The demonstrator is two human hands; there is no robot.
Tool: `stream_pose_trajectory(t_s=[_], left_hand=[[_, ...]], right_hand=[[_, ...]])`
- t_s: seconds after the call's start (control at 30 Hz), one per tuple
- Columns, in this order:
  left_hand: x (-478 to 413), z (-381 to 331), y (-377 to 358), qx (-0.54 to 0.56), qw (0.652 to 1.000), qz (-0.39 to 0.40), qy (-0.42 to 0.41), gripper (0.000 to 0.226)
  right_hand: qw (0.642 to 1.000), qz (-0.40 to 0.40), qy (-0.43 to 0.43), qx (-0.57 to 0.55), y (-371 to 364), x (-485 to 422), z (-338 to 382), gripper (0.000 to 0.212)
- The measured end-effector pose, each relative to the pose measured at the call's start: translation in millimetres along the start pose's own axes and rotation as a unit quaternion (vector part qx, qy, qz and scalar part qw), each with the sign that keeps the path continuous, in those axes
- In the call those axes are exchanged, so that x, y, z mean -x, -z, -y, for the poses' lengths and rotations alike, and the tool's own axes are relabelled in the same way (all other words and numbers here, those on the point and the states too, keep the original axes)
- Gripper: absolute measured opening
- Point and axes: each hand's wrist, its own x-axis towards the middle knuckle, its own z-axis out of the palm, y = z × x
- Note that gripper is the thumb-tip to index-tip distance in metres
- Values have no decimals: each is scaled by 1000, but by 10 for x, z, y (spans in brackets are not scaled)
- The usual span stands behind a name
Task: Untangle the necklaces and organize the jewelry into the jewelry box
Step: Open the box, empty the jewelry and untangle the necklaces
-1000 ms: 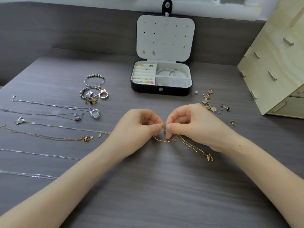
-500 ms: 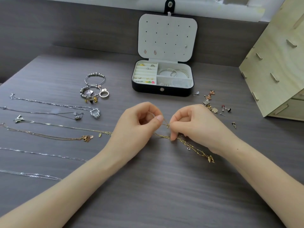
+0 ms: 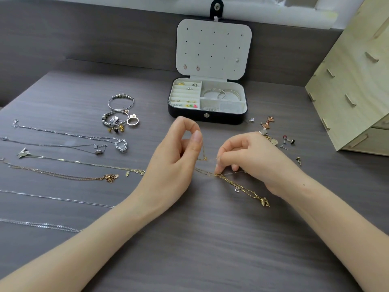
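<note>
A tangle of gold necklaces (image 3: 235, 183) lies on the dark table in front of me, its pendant end trailing to the lower right. My left hand (image 3: 174, 165) is raised and pinches a thin gold strand between thumb and forefinger, pulling it up from the tangle. My right hand (image 3: 250, 159) pinches the tangle against the table with curled fingertips. The black jewelry box (image 3: 207, 118) stands open behind my hands, with rings, earrings and bangles in its white compartments and a few studs pinned in the lid.
Several straightened necklaces (image 3: 69, 161) lie in rows on the left. Beaded bracelets and a ring (image 3: 121, 114) sit left of the box. Loose earrings (image 3: 273, 135) are scattered right of it. A pale wooden cabinet (image 3: 355, 81) stands at the right edge.
My left hand has risen and drawn away from the right, pulling a gold strand up out of the tangle. My right hand stays low on the chains.
</note>
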Motion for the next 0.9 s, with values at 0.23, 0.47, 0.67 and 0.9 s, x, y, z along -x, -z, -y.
stream_pose_trajectory(t_s=[0.23, 0.47, 0.67, 0.9], left_hand=[[-50, 103, -20, -2, 996, -61, 58, 18], [-70, 133, -9, -27, 990, -92, 105, 19], [-43, 86, 22, -221, 969, -75, 85, 15], [-48, 188, 68, -367, 928, -37, -47, 20]], right_hand=[[996, -44, 9, 77, -40, -28, -44, 19], [997, -54, 29, 36, -19, -44, -71, 13], [996, -61, 65, -20, 28, -58, -120, 10], [957, -79, 138, 242, 256, 64, -131, 13]])
